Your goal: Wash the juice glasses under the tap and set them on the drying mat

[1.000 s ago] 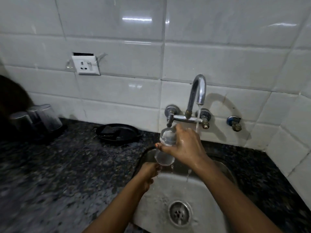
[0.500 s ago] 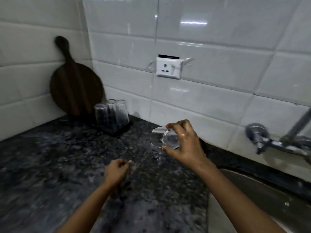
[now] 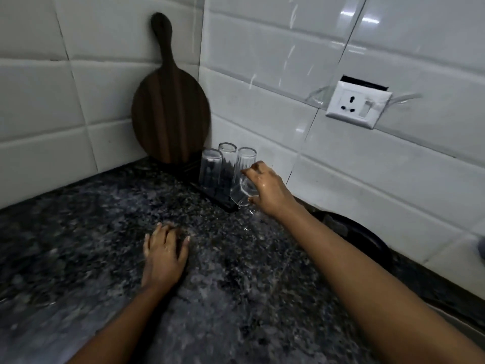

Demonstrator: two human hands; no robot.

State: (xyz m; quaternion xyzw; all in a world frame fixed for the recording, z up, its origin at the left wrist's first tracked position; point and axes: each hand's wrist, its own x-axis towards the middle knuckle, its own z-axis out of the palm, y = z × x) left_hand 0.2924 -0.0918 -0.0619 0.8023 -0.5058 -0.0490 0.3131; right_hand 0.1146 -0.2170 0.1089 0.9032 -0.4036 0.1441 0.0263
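Right hand (image 3: pixel 270 191) around tilted glass (image 3: pixel 242 193)

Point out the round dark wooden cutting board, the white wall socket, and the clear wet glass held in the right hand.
Round dark wooden cutting board (image 3: pixel 170 114), head view, middle of its round face.
White wall socket (image 3: pixel 354 105), head view, centre of its faceplate.
Clear wet glass (image 3: pixel 241 193), head view, its side wall.

Round dark wooden board (image 3: pixel 170 106) stands upright in the tiled corner. White wall socket (image 3: pixel 357 105) well right of it. Speckled granite counter (image 3: pixel 78 245) below.
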